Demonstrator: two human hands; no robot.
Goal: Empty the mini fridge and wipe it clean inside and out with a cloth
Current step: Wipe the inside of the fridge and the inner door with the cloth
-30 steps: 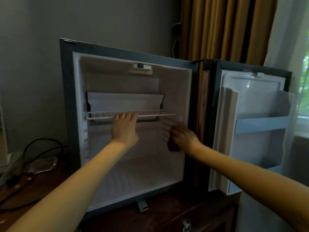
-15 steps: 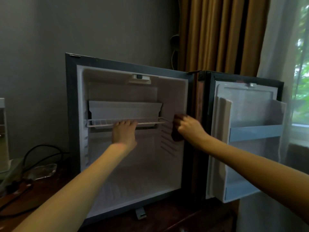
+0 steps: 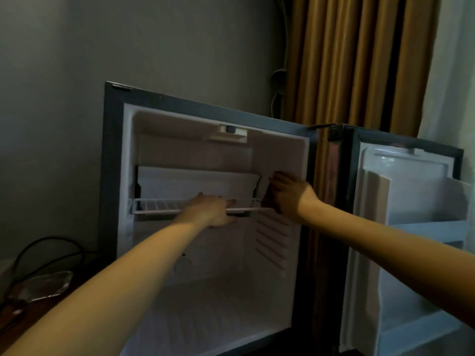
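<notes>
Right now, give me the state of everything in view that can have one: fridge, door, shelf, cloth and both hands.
mini fridge, open, nothing stored inside that shows
door, swung wide open to the right, racks bare
wire shelf, seated in its slots
cloth, bunched, pressed to the right inner wall
right hand, fingers curled round the cloth
left hand, on the shelf's front rail, grip unclear
</notes>
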